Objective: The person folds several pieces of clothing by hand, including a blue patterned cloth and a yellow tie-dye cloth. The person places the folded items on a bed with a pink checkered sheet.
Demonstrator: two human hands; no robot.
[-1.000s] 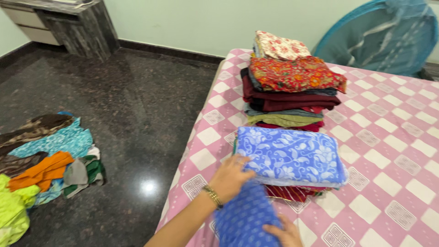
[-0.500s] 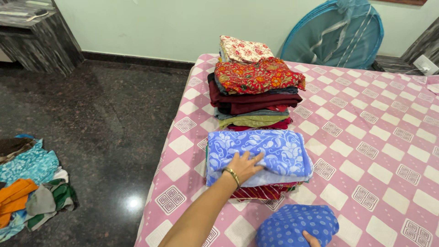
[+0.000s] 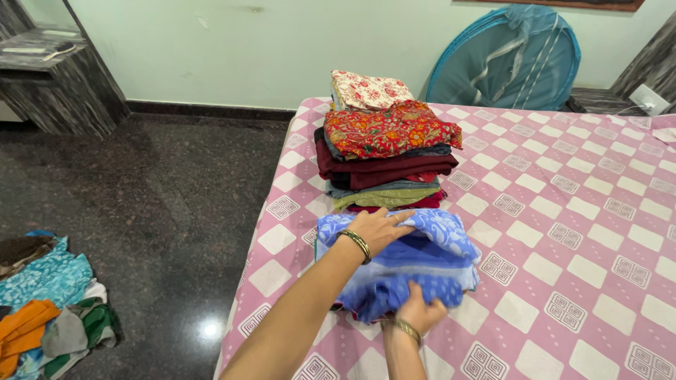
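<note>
- Cloth is the matter here: the right hand [image 3: 420,309], nearest the camera, has its fingers closed on the near edge of a dark blue dotted garment [image 3: 405,285], bunching the fabric where it tucks under a lighter piece.
- Above it, the left hand [image 3: 379,231] lies flat with fingers spread, pressing on a folded light blue floral garment [image 3: 440,232]; both pieces sit at the near-left part of the bed [image 3: 563,232], on its pink-and-white checked cover.
- Judging by the way it sags and creases, this fabric is light, soft and limp, not fragile; it would likely droop or unfold if lifted by one corner, so a hold along a folded edge with a palm on top looks the surest.
- Just beyond, touching or nearly so, stands a taller stack of folded clothes [image 3: 384,162]: olive and grey low down, maroon in the middle, a red floral piece and a cream floral piece on top.
- Off to the left, on the dark polished floor [image 3: 162,211], lies a loose heap of unfolded clothes [image 3: 49,302] in teal, orange, green and grey.
- Farthest back, a teal mesh hamper [image 3: 503,56] leans by the pale wall.
- No packages, labels or signs show near the clothes.
</note>
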